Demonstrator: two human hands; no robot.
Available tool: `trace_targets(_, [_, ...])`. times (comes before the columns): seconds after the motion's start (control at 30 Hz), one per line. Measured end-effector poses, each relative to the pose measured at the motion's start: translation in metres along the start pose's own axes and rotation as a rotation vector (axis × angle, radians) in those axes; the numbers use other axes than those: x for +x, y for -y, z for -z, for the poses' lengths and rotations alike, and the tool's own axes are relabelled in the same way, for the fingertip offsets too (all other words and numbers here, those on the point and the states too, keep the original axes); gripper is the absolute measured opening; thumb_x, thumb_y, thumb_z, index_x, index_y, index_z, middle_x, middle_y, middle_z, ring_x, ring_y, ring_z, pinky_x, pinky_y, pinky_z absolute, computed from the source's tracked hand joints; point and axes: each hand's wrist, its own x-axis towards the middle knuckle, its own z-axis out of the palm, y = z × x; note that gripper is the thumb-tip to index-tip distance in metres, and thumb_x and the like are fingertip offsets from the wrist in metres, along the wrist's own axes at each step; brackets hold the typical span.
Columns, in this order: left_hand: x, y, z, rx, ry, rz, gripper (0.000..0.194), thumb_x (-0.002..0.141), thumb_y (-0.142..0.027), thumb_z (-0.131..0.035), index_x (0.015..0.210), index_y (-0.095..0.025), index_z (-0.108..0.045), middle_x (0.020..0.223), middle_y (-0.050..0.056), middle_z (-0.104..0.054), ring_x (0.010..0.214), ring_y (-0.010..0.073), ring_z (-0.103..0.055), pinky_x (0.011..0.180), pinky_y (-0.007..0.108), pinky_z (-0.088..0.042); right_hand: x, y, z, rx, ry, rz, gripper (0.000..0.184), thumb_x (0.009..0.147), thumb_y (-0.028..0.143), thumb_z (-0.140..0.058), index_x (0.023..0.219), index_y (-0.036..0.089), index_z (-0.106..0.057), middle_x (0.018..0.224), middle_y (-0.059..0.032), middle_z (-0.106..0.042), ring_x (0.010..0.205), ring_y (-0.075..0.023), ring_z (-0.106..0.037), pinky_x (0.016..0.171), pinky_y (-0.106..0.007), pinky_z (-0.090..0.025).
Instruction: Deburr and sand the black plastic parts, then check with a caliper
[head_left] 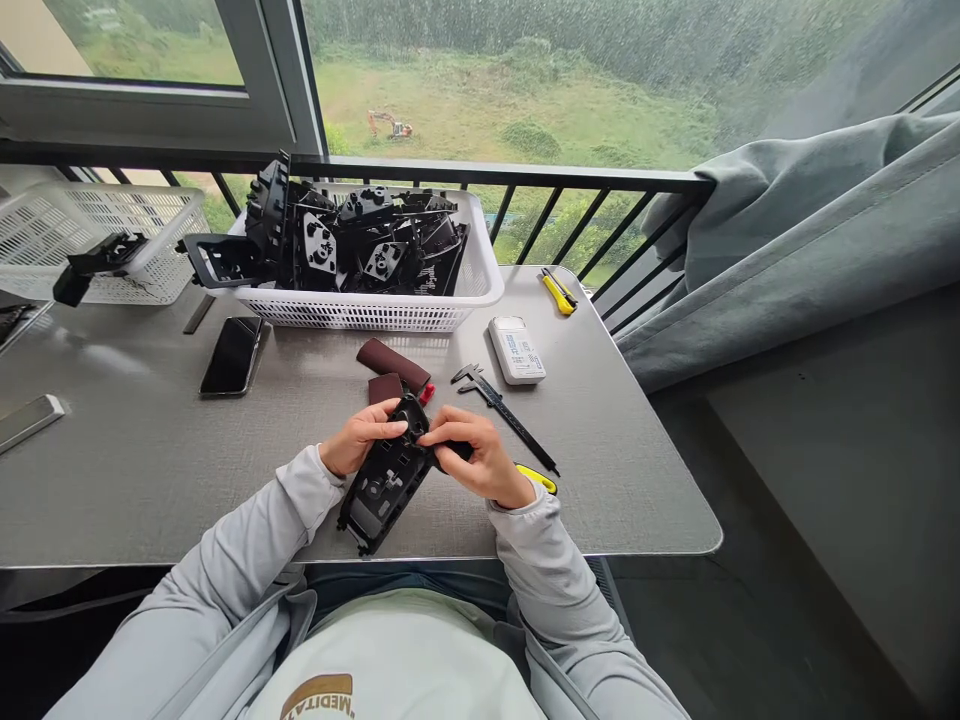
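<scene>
Cream T-shirt [397, 660] with a brown printed word fills the bottom of the view, and pale grey sleeves [247, 530] angle inward from wide elbows, both forearms crossing the edge of a grey table [135, 470]. Both hands grip a black moulded plastic part [384, 490] above the tabletop, its long body tilted toward the person. The left hand [362, 438] curls its fingers over the part's upper end, while the right hand [480, 458] clenches the opposite side, its fingertips [431, 437] pressed near the left's. Just beyond lie two brown sanding strips [394, 365], a steel caliper [504, 412] and a small red object [427, 394]. Farther back, a white plastic basket [367, 310] holds a heap of similar black parts, beside a smartphone [232, 356] and a yellow utility knife [559, 292]
</scene>
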Motion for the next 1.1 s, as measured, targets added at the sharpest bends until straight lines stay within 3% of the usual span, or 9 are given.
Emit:
trace_targets(0.07, [0.0, -0.001, 0.001, -0.001, -0.01, -0.012, 0.031, 0.072, -0.025, -0.078, 0.099, -0.015, -0.066, 0.079, 0.004, -0.072, 0.064, 0.0154, -0.068, 0.063, 0.025, -0.052, 0.0, 0.0, -0.001, 0.011, -0.018, -0.031, 0.027, 0.078, 0.007, -0.05, 0.082, 0.021, -0.073, 0.072, -0.001, -0.061, 0.063, -0.0125, -0.058, 0.059, -0.026, -0.048])
trace_targets(0.2, [0.0, -0.001, 0.001, -0.01, 0.005, -0.002, 0.033, 0.07, -0.024, -0.079, 0.1, -0.015, -0.067, 0.081, 0.004, -0.072, 0.066, 0.0159, -0.068, 0.063, 0.025, -0.051, 0.001, -0.004, -0.006, -0.073, -0.202, -0.1, 0.026, 0.082, 0.011, -0.052, 0.089, 0.021, -0.075, 0.074, -0.0021, -0.061, 0.066, -0.0137, -0.058, 0.062, -0.028, -0.05])
trace_targets(0.53, [0.0, -0.006, 0.004, 0.025, -0.054, -0.039, 0.035, 0.067, -0.026, -0.082, 0.097, -0.015, -0.067, 0.078, 0.003, -0.072, 0.064, 0.0154, -0.068, 0.062, 0.025, -0.052, -0.002, -0.001, -0.004, -0.034, -0.041, 0.011, 0.028, 0.079, 0.007, -0.052, 0.09, 0.02, -0.074, 0.071, -0.0004, -0.06, 0.06, -0.0113, -0.056, 0.055, -0.024, -0.045])
trace_targets(0.67, [0.001, -0.001, 0.005, 0.02, -0.006, 0.015, 0.043, 0.066, -0.026, -0.082, 0.106, -0.015, -0.067, 0.082, 0.005, -0.073, 0.066, 0.0167, -0.069, 0.064, 0.025, -0.053, 0.0, -0.003, -0.007, -0.067, -0.246, -0.112, 0.024, 0.084, 0.011, -0.053, 0.091, 0.021, -0.074, 0.077, -0.0023, -0.062, 0.068, -0.0136, -0.06, 0.063, -0.027, -0.049])
trace_targets(0.73, [0.003, 0.003, 0.006, 0.024, 0.029, 0.058, 0.046, 0.066, -0.025, -0.082, 0.109, -0.015, -0.067, 0.082, 0.006, -0.073, 0.066, 0.0171, -0.069, 0.065, 0.026, -0.053, 0.001, -0.005, -0.01, -0.078, -0.286, -0.136, 0.023, 0.085, 0.011, -0.054, 0.092, 0.02, -0.074, 0.078, -0.0029, -0.062, 0.07, -0.0142, -0.061, 0.065, -0.028, -0.05])
trace_targets(1.1, [0.003, -0.003, 0.007, 0.019, -0.011, 0.015, 0.037, 0.069, -0.024, -0.08, 0.1, -0.013, -0.067, 0.08, 0.006, -0.074, 0.065, 0.0172, -0.07, 0.063, 0.025, -0.054, -0.003, -0.001, -0.004, -0.042, -0.03, -0.016, 0.025, 0.08, 0.007, -0.053, 0.087, 0.02, -0.073, 0.074, -0.0018, -0.06, 0.064, -0.0125, -0.057, 0.059, -0.025, -0.047])
